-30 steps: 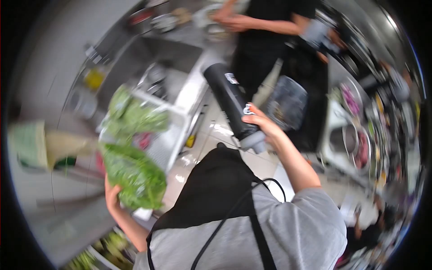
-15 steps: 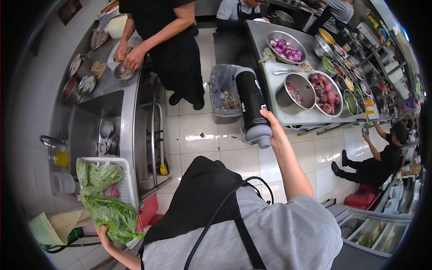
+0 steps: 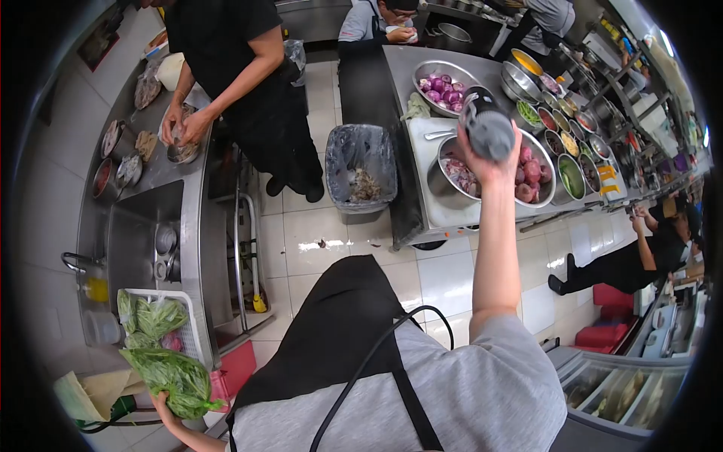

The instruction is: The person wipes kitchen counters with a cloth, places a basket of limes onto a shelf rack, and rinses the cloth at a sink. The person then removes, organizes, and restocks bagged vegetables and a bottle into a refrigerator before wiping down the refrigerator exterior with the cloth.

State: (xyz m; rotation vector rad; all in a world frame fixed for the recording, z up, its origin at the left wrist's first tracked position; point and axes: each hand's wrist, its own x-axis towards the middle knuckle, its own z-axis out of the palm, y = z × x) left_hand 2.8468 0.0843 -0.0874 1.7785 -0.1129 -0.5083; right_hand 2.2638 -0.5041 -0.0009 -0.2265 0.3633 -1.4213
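Note:
My right hand (image 3: 491,162) is wrapped round a black bottle with a grey lid (image 3: 489,129). It holds the bottle above the worktop, over the gap between a steel pot (image 3: 446,181) and a bowl of red onions (image 3: 533,177). At the lower left, my left hand (image 3: 160,403) grips a plastic bag of leafy greens (image 3: 177,377). The bag lies at the near end of a white basket (image 3: 197,325), which holds more bagged greens (image 3: 154,316).
A steel sink (image 3: 143,226) with small bowls is on the left. A person in black (image 3: 241,83) handles food at the counter. A lined bin (image 3: 361,169) stands on the floor. Purple onions (image 3: 444,92) fill another bowl. Other people are farther back.
The right hand has moved the bottle up and to the right, from over the floor to over the worktop. My left hand still holds the bag. The view has shifted slightly.

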